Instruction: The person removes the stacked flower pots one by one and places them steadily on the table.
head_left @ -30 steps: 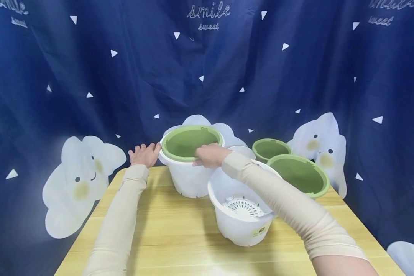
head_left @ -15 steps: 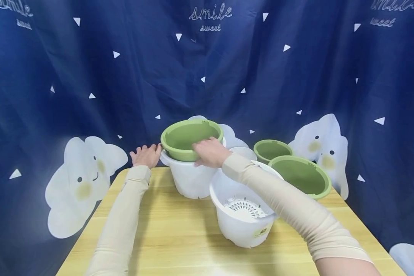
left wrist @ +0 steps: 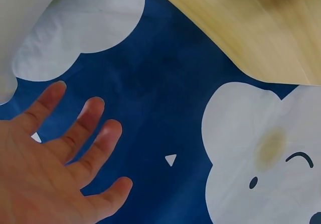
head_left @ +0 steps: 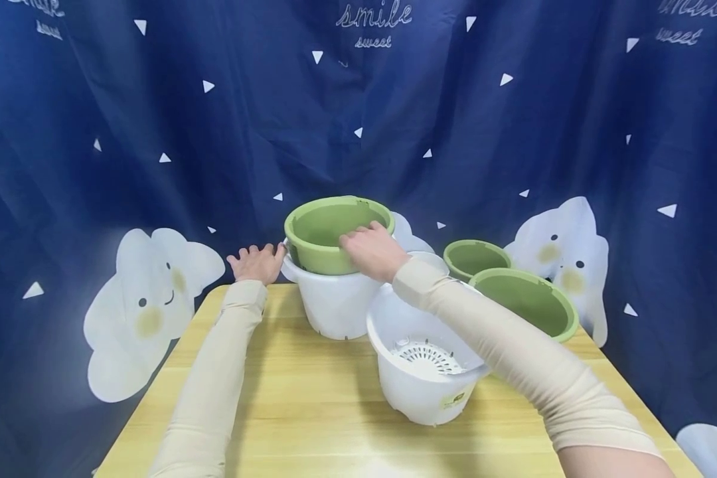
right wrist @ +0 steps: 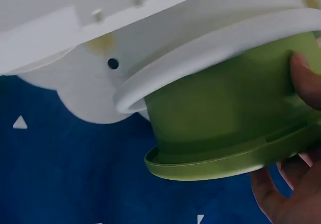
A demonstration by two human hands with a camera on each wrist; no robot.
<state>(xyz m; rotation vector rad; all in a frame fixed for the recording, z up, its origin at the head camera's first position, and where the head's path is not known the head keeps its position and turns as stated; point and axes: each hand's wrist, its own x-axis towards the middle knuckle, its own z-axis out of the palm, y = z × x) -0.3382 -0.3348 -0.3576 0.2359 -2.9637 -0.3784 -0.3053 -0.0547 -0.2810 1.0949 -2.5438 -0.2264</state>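
A green flowerpot [head_left: 319,257] stands partway out of a white pot [head_left: 337,305] at the back of the table. My right hand [head_left: 375,251] grips its rim on the near right side. In the right wrist view the thumb presses the outer wall of the green flowerpot [right wrist: 210,108], and the fingers go over the rim to the inside. Beside the white pot's left rim is my left hand [head_left: 255,263], its thumb right at that rim. The left wrist view has the fingers of this left hand [left wrist: 55,169] spread and holding nothing.
A second white pot [head_left: 415,398] with a slotted bottom and a small label tilts below my right forearm. Behind it shows another white rim [head_left: 433,259]. Two green pots [head_left: 475,255] stand at the back right of the wooden table [head_left: 311,411]. A blue curtain [head_left: 245,99] hangs behind.
My right hand has raised the green flowerpot from deep inside the white pot, so more of its outer wall shows. My left hand has stayed by the white pot's rim.
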